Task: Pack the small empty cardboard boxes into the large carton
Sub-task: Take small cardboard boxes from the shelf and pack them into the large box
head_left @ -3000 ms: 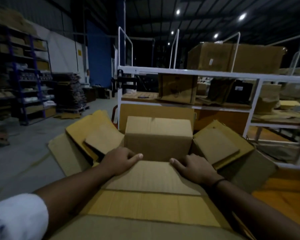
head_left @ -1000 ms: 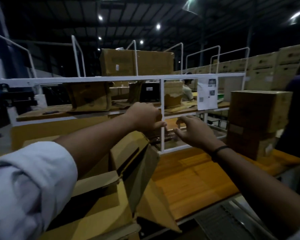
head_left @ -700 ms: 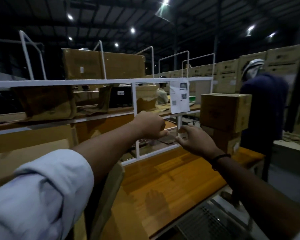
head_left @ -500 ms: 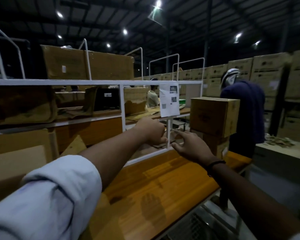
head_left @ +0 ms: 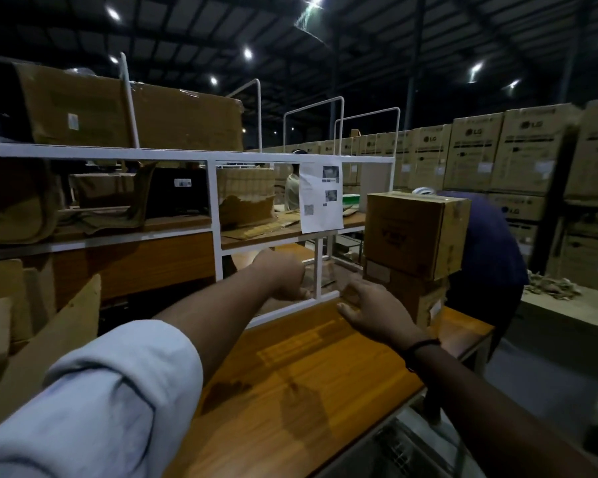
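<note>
Tabletop (head_left: 290,381): left hand (head_left: 283,279), right hand (head_left: 373,313) outstretched.

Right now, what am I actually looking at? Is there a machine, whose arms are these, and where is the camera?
No machine here: a person wears one camera on the head, looking down along both arms. The left hand, fingers curled, reaches to the bottom opening of a white rack; whether it holds anything is hidden. The right hand hovers open beside it, holding nothing. Below lies a wooden table, with two stacked cardboard boxes at its far right. A printed sheet hangs on the rack.
</note>
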`<action>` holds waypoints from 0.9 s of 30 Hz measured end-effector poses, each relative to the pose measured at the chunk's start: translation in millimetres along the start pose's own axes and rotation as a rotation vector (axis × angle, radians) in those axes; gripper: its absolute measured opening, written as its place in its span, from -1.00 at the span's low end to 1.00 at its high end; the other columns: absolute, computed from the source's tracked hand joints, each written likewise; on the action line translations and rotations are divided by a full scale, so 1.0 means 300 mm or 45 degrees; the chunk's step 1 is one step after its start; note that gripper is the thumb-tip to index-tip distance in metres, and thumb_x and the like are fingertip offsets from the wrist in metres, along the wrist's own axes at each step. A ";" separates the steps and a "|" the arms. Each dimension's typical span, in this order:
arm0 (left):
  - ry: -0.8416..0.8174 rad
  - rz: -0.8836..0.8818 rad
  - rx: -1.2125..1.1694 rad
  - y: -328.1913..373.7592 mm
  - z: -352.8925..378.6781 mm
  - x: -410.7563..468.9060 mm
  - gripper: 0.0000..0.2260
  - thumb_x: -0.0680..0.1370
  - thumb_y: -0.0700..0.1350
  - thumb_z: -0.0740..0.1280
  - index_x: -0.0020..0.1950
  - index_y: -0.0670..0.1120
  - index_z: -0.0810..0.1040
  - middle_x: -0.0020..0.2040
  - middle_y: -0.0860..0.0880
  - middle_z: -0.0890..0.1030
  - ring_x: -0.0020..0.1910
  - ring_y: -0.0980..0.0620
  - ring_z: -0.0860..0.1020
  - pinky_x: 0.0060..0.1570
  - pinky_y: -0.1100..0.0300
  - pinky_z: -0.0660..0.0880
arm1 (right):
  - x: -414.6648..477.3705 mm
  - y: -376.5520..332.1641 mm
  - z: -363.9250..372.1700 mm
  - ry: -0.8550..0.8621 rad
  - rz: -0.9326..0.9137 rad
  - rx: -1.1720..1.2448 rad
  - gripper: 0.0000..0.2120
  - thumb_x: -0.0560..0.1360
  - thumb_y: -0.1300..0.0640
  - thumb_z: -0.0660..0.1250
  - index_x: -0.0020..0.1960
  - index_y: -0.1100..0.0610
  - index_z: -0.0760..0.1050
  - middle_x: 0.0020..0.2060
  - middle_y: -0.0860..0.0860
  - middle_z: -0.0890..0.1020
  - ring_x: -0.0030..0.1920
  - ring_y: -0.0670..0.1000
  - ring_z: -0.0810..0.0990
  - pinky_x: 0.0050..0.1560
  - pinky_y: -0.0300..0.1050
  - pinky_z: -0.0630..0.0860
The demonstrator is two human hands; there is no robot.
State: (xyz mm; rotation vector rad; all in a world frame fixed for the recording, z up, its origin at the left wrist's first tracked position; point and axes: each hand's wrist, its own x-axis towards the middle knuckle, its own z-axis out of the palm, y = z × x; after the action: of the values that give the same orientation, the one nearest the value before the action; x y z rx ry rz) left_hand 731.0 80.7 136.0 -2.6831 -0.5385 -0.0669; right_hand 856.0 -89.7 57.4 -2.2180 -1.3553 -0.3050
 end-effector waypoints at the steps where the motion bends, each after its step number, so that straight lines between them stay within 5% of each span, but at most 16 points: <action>1: -0.013 0.008 0.002 0.010 0.009 0.016 -0.63 0.62 0.25 0.29 0.08 -0.03 0.63 -0.19 0.00 0.55 -0.20 0.05 0.52 -0.12 0.11 0.58 | 0.003 0.029 0.007 -0.008 0.014 -0.005 -0.62 0.62 -0.10 0.33 0.37 0.01 0.48 0.25 -0.02 0.57 0.21 -0.04 0.51 0.12 -0.15 0.53; 10: -0.148 0.088 0.011 0.117 0.102 0.174 -0.63 0.64 0.24 0.26 0.10 -0.05 0.61 -0.18 0.00 0.53 -0.23 0.06 0.51 -0.26 0.17 0.50 | -0.003 0.246 0.058 0.010 0.110 -0.008 -0.55 0.62 -0.14 0.32 0.43 0.04 0.46 0.23 -0.04 0.57 0.21 -0.04 0.54 0.00 -0.26 0.42; 17: -0.254 0.172 -0.095 0.234 0.252 0.334 -0.65 0.61 0.26 0.29 0.08 -0.01 0.59 -0.13 -0.01 0.55 -0.18 0.04 0.55 -0.21 0.16 0.54 | 0.022 0.427 0.130 -0.059 0.229 -0.029 -0.48 0.62 -0.21 0.29 0.47 0.06 0.44 0.38 0.00 0.53 0.35 0.01 0.52 0.25 -0.06 0.53; 27: -0.129 0.247 -0.222 0.401 0.436 0.673 -0.67 0.65 0.23 0.25 -0.05 -0.01 0.54 -0.15 -0.02 0.55 -0.13 0.02 0.57 -0.11 0.09 0.58 | 0.167 0.755 0.218 -0.042 0.461 0.045 -0.59 0.62 -0.15 0.34 0.38 0.02 0.48 0.24 -0.02 0.60 0.16 -0.03 0.59 0.03 -0.18 0.51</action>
State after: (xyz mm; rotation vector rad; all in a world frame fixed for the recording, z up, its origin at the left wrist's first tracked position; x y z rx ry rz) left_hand 959.1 103.5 -4.3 -2.9077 -0.3124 0.0807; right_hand 1073.7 -99.1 -45.9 -2.3903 -0.9392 -0.1121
